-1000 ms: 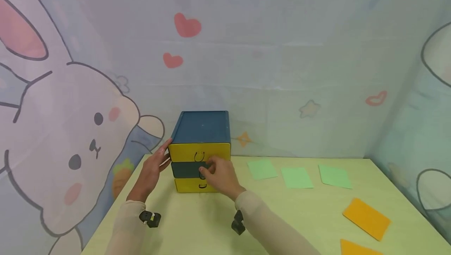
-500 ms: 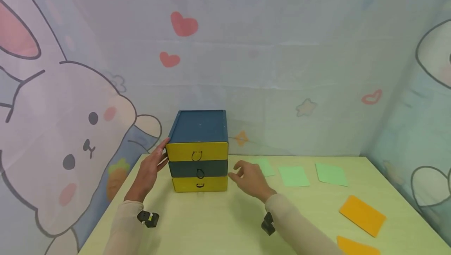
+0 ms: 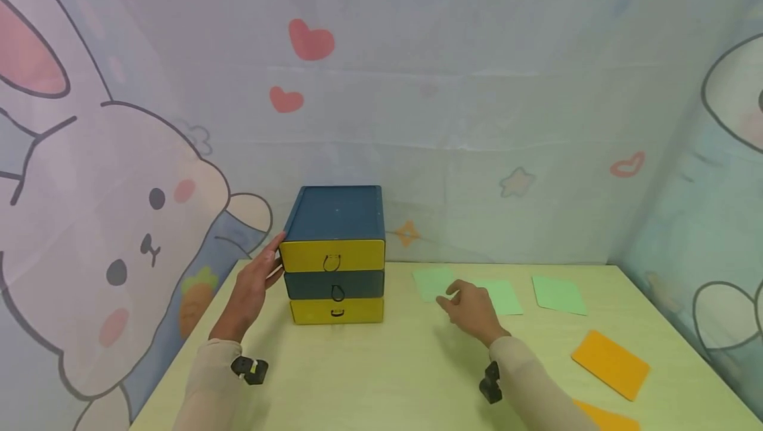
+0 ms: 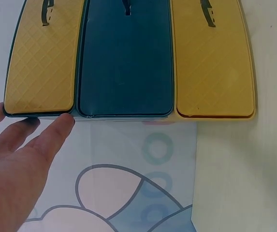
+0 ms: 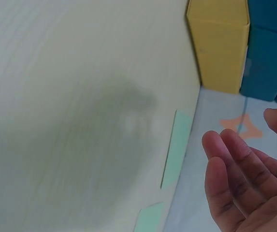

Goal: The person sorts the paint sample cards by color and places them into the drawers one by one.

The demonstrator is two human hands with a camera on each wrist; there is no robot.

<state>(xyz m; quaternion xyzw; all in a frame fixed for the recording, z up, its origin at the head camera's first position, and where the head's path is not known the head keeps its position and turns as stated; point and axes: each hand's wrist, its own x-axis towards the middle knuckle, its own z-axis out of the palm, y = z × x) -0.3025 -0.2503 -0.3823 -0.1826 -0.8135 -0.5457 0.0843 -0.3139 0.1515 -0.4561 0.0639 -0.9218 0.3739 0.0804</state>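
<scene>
My left grip (image 3: 247,292) was released, its fingers reaching forward and its fingertips (image 4: 65,123) touching the left side of the drawer unit (image 3: 336,212) near the upper front corner. The unit stood upright towards the left of the tabletop (image 3: 387,378), its yellow top drawer (image 3: 304,256), dark teal middle drawer (image 3: 310,285) and yellow bottom drawer (image 3: 310,312) all pushed in, each with a dark loop on its front. My right grip (image 3: 473,312) was released too, fingers loosely bent above the tabletop, to the right of the unit and apart from it. From my head it partly covered the middle green sheet (image 3: 507,297), between the left green sheet (image 3: 426,281) and the right green sheet (image 3: 559,295). Nearer me, at the right, lay two orange sheets (image 3: 610,365).
</scene>
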